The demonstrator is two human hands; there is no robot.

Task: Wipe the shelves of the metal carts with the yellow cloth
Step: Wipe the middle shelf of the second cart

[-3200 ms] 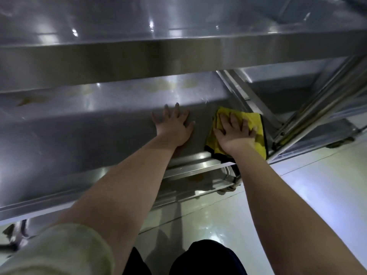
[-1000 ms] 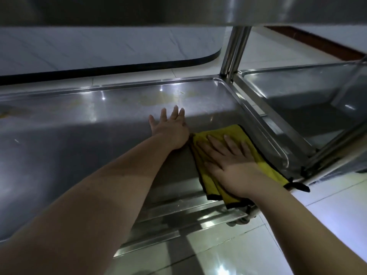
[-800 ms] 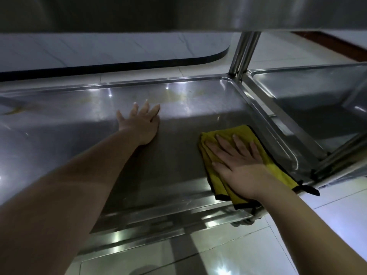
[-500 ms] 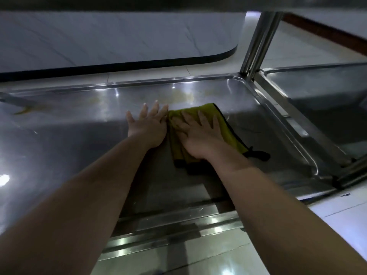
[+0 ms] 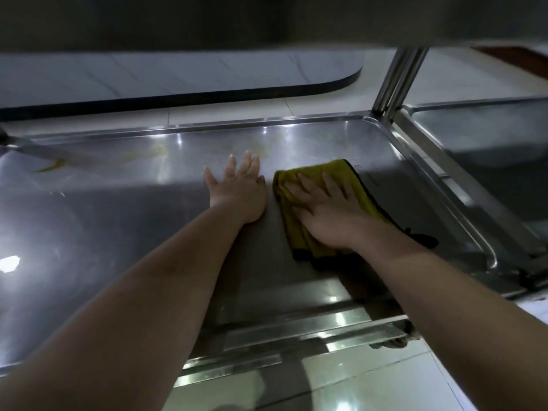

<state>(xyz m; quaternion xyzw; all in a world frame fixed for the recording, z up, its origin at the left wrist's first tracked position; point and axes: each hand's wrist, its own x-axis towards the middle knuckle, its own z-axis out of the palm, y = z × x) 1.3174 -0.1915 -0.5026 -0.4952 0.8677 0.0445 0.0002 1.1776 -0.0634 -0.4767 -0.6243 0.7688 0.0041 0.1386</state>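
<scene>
The right hand point(image 5: 326, 215) is pressing flat, fingers straight, on the folded yellow cloth point(image 5: 350, 185) lying on the cart shelf point(image 5: 118, 221). The left hand point(image 5: 240, 191) is resting open just beside it. The cloth looks soft and light; a flat palm is probably gripping it best.

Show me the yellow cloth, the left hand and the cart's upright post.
yellow cloth point(image 5: 341, 168), head view, on its bare far corner.
left hand point(image 5: 240, 194), head view, on the back of the hand.
upright post point(image 5: 397, 78), head view, midway up the tubes.
</scene>
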